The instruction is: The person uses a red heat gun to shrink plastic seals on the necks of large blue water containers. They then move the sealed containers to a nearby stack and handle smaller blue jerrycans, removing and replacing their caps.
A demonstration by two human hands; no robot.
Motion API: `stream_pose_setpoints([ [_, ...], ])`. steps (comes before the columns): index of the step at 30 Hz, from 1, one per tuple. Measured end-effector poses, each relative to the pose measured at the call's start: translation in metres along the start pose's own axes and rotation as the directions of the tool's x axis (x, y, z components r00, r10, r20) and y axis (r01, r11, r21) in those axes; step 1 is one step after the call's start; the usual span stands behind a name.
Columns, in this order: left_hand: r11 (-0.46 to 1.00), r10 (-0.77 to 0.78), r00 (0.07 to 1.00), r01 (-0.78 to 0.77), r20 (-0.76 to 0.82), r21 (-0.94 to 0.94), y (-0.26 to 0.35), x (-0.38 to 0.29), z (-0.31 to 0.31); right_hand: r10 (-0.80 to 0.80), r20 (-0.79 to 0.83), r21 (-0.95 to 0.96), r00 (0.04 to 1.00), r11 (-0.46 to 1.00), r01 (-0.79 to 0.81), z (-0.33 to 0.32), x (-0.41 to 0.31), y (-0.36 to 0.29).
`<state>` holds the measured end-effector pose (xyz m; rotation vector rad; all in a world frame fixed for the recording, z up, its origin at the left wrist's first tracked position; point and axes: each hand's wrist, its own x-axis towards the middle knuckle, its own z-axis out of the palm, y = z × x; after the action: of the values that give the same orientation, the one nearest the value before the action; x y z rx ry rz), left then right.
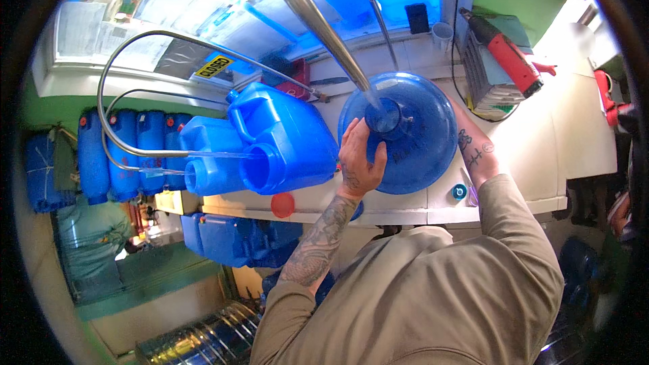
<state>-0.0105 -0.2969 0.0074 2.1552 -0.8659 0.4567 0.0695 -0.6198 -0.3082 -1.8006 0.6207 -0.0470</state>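
A round blue water jug (428, 162) stands on the white counter (400, 208), its neck upward. Water runs from a thick steel spout (324, 25) into that neck. My left hand (361, 159) is at the neck, its fingers along the left side and thumb apart on the shoulder. My right forearm passes along the jug's right side, and the hand is hidden behind it. To the left, a large blue jerrycan (291, 137) and a smaller blue container (215, 154) lie tilted, mouths towards the left. Water from thin curved steel tubes (139, 149) streams into both mouths.
A red lid (283, 205) and a roll of teal tape (459, 191) lie near the counter's front edge. A red heat gun (507, 56) rests on a stack (489, 81) at right. Blue containers (238, 238) stand below the counter; more (124, 157) line the left wall.
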Motion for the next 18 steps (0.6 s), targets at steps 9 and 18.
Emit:
stream_pose_setpoints([
  [9,1.0,-0.011,1.0,0.011,-0.007,0.012,-0.003,-0.001,0.001,-0.108,0.216,0.044,0.97,0.994,0.101,-0.027,-0.04,-0.014],
  [18,1.0,-0.001,0.997,-0.001,-0.077,-0.022,0.0,-0.007,-0.001,-0.191,0.308,0.091,0.932,0.981,0.171,-0.034,-0.075,-0.017],
])
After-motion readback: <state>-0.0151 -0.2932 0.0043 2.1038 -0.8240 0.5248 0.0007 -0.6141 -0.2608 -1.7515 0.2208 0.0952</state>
